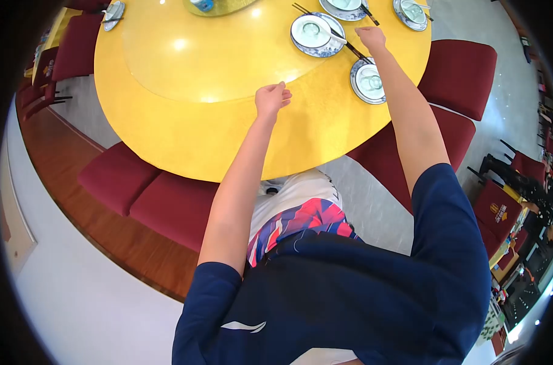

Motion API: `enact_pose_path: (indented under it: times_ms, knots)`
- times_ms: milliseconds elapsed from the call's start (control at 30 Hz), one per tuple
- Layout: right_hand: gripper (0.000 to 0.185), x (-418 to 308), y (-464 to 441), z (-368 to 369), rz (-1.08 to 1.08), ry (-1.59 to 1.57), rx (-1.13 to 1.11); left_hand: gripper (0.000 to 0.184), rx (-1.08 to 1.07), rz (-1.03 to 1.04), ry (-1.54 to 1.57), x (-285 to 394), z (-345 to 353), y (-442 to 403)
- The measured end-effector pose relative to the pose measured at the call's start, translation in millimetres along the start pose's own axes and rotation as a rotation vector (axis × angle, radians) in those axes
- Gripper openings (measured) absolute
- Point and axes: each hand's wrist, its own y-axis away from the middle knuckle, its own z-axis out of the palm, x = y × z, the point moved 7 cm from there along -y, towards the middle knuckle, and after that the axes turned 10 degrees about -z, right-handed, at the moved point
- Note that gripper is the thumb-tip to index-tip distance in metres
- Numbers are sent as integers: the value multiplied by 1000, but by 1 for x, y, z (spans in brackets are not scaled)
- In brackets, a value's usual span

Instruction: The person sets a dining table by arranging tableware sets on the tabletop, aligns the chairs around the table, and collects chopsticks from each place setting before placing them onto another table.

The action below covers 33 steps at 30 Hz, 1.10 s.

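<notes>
My left hand [273, 99] hovers over the yellow round table, near the rim of the glass turntable, fingers loosely bent and partly apart, with nothing visible in it. My right hand [372, 40] reaches farther out among the place settings, its fingers closed together; whether anything is in them is hidden. Just left of it lies a blue-and-white plate [318, 52] with a white dish, a clear glass, a white spoon and dark chopsticks [357, 52]. Below my right hand, a second plate setting [366, 92] is partly covered by my forearm. Another setting [346, 13] stands beyond the hand.
The yellow table [185, 140] carries a glass turntable [167, 67] with a blue item [202, 6] at its centre. Further settings stand at far right [412, 17] and far left [113, 17]. Dark red chairs [459, 76] surround the table. Another person [520, 182] is at right.
</notes>
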Motion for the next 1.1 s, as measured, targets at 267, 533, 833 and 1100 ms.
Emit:
enact_pose_path:
  times_ms: [267,533,833,1100]
  knots:
    - [34,9,-17,23,-22,-53,44,28,-24,-220,722,-63,-12,-72]
    - [39,-10,2,33,-85,-301,-95,20,-9,-241,690,-63,-37,-38]
    - [27,-33,41,48,-70,-301,-151,20,-30,-150,637,-64,-80,-30]
    - [34,-55,96,75,-159,-289,-152,19,65,-67,650,-69,-140,-38]
